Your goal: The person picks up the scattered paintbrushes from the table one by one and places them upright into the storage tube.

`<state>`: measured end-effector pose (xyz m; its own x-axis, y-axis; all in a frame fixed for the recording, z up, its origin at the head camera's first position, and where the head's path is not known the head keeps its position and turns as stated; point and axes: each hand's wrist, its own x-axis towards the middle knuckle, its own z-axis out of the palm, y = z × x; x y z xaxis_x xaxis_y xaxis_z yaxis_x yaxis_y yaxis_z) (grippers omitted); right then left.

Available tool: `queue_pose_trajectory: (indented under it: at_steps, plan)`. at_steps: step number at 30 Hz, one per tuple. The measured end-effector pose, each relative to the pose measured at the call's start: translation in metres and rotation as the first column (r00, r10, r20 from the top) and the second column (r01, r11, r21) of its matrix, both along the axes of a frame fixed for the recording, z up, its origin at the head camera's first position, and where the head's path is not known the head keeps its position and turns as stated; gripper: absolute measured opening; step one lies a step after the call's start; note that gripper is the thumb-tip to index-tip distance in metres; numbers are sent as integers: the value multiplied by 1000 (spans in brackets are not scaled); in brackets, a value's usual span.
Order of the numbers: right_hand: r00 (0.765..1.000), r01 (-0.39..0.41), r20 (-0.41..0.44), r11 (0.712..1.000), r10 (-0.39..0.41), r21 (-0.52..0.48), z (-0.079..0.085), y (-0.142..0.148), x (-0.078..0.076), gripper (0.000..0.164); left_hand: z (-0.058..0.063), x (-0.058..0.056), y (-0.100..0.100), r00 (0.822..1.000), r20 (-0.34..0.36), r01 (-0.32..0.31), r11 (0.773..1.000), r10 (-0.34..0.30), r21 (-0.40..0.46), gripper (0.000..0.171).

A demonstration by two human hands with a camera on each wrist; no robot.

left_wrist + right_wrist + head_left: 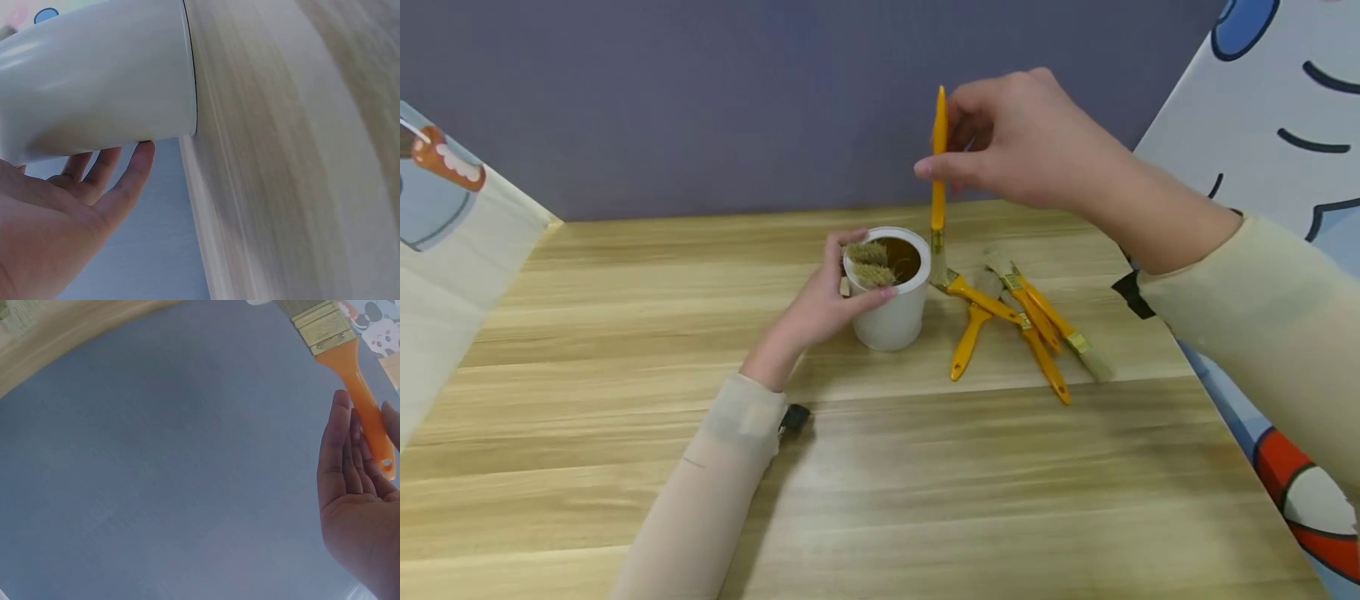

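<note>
A white cylindrical cup [893, 321] stands upright on the wooden table. My left hand [808, 317] holds it from the left, with the thumb along the near rim and fingers around the far side. Two fuzzy, greenish-brown tufts [871, 275] stick up at the cup's mouth; what lies below them is hidden. Between thumb and fingers, my right hand [1026, 137] pinches the orange handle of a paintbrush [362, 394]. This paintbrush hangs nearly vertical, bristles down, just right of the cup. In the left wrist view, fingertips [145, 149] touch the cup's side.
Several orange-handled paintbrushes lie crossed in a loose pile right of the cup, one handle [966, 346] pointing toward me. A dark grey wall [722, 108] rises behind the table [625, 350]. Cartoon-printed panels [1255, 125] flank both sides.
</note>
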<state>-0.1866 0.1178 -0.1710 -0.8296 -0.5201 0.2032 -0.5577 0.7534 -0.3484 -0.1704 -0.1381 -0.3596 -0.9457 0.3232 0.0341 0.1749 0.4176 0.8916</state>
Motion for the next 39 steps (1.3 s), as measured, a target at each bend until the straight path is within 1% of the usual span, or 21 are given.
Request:
queue_pose_trajectory:
  at_steps: [4,10,14,17,21,25,27,30,33,36,39]
  plan:
    - [999,31,-41,1000,-31,2,10,-3,-1,39,1,-2,-1,1000,4,-17,1000,17,-7,92]
    - [996,82,-38,996,-83,-37,18,-5,-1,45,0,-4,-2,1000,3,-13,1000,13,-12,92]
    - [996,82,-25,995,-83,-57,18,-5,-2,44,1,-4,-2,1000,7,-10,1000,10,-10,92]
    - [998,53,-12,996,-54,-66,16,-5,-3,41,2,-5,-2,1000,5,-14,1000,14,-12,92]
    - [1000,7,29,995,-4,-101,8,-7,-4,38,2,-6,-2,1000,1,-14,1000,14,-7,90]
    - [997,-24,63,989,34,-146,-3,-9,-4,35,0,-7,-2,1000,-9,-2,1000,2,-3,89]
    - [997,-32,69,985,44,-169,-8,-10,-3,34,-1,-7,-1,1000,-11,1,1000,-1,-7,89]
    - [997,-42,56,980,54,-193,-15,-11,-3,34,-2,-7,-1,1000,-9,-1,1000,1,-10,89]
    - [997,-66,24,985,70,-158,-24,-11,-3,34,-3,-7,-1,1000,-7,-4,1000,4,1,89]
    - [995,-93,20,990,96,-104,-38,-10,-5,32,-4,-8,-1,1000,-7,-5,1000,6,12,89]
    - [993,-91,60,990,98,-111,-53,-7,-6,30,-4,-9,0,1000,-6,-4,1000,4,14,89]
